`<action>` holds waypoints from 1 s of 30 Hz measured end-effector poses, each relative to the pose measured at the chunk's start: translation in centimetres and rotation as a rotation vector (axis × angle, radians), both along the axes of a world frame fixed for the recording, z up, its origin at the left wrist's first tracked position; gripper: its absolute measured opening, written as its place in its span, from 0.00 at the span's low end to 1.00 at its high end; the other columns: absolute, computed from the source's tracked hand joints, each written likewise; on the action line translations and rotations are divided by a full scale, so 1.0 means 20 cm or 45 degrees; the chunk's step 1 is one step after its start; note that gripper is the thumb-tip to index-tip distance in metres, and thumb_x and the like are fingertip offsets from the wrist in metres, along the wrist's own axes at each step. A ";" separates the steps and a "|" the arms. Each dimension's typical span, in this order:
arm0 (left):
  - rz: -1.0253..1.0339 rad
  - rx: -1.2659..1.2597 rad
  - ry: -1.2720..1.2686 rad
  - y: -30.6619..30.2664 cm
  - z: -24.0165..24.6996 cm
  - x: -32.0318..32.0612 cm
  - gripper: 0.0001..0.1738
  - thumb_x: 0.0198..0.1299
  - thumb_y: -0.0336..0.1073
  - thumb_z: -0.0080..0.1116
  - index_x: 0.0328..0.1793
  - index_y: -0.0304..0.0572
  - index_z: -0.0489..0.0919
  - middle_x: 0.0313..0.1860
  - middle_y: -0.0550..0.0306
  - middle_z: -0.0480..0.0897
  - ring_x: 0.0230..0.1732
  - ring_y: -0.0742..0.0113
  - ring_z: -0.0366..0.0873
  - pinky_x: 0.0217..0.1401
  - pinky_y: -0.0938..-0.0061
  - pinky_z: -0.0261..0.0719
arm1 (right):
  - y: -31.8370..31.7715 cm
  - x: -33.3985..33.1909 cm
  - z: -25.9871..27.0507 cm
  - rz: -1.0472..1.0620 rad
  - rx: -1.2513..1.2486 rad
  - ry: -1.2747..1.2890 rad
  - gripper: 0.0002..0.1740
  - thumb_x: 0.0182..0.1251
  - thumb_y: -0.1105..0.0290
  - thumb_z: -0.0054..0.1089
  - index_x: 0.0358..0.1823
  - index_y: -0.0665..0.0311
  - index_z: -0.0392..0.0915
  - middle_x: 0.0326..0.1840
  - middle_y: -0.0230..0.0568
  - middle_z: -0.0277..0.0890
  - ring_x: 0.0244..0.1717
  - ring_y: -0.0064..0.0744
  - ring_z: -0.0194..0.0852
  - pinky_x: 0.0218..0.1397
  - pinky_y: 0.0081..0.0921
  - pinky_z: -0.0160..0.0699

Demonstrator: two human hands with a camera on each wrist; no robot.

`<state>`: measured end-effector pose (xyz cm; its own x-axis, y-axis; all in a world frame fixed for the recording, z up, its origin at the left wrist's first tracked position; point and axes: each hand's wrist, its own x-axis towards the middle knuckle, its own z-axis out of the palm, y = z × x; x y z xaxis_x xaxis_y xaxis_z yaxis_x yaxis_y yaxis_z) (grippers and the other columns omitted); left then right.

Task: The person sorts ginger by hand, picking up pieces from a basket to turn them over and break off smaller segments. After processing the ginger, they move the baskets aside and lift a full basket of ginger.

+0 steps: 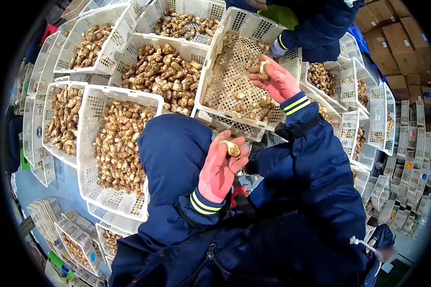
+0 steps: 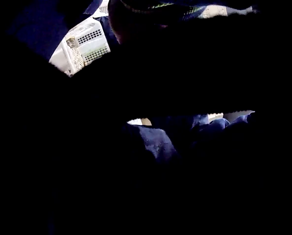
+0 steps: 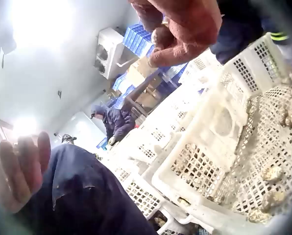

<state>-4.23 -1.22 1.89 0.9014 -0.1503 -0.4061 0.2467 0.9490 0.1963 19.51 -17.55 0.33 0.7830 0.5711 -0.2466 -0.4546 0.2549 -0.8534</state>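
Observation:
In the head view my left hand [image 1: 220,167], in a pink glove, holds a stubby brown-and-white mushroom [image 1: 232,148] between thumb and fingers, palm up in front of my chest. My right hand [image 1: 278,82], gloved the same way, pinches another mushroom [image 1: 263,71] above a white mesh crate [image 1: 230,71]. That crate has scattered mushrooms [image 1: 261,109] on its floor, mostly at the near end. From the right wrist, the right hand [image 3: 187,32] shows with its mushroom [image 3: 161,36] at the fingertips. The left wrist view is mostly black, covered by dark cloth.
Fuller crates of mushrooms stand to the left, one [image 1: 160,74] beside the mesh crate and another [image 1: 122,143] nearer me. Another person's sleeve [image 1: 316,33] reaches in at the crate's far side. More crates [image 1: 323,79] line the right, with cardboard boxes [image 1: 392,43] behind.

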 end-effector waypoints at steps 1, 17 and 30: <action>0.051 -0.062 0.046 0.00 0.00 0.01 0.24 0.68 0.46 0.42 0.67 0.46 0.61 0.57 0.48 0.72 0.54 0.55 0.74 0.54 0.63 0.76 | 0.01 -0.02 0.01 0.016 0.036 -0.057 0.37 0.66 0.58 0.52 0.69 0.69 0.47 0.50 0.51 0.72 0.49 0.39 0.74 0.54 0.32 0.74; 0.130 -0.108 0.085 0.01 0.03 0.03 0.35 0.64 0.60 0.41 0.69 0.45 0.56 0.64 0.50 0.66 0.64 0.53 0.64 0.64 0.59 0.66 | 0.16 -0.39 0.29 0.426 -0.655 -0.063 0.24 0.61 0.64 0.58 0.57 0.67 0.67 0.42 0.39 0.77 0.40 0.25 0.76 0.43 0.20 0.74; -0.134 0.074 0.054 -0.02 -0.01 -0.01 0.32 0.68 0.53 0.38 0.70 0.37 0.55 0.68 0.50 0.60 0.65 0.58 0.61 0.66 0.62 0.61 | 0.07 -0.29 0.10 0.014 -0.547 -0.241 0.27 0.55 0.73 0.59 0.59 0.67 0.66 0.45 0.36 0.74 0.44 0.23 0.73 0.45 0.20 0.72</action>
<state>-4.37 -1.56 1.61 0.8636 -0.2182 -0.4546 0.3536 0.9048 0.2373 13.72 -16.12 2.41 0.8314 0.4571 -0.3160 -0.2815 -0.1440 -0.9487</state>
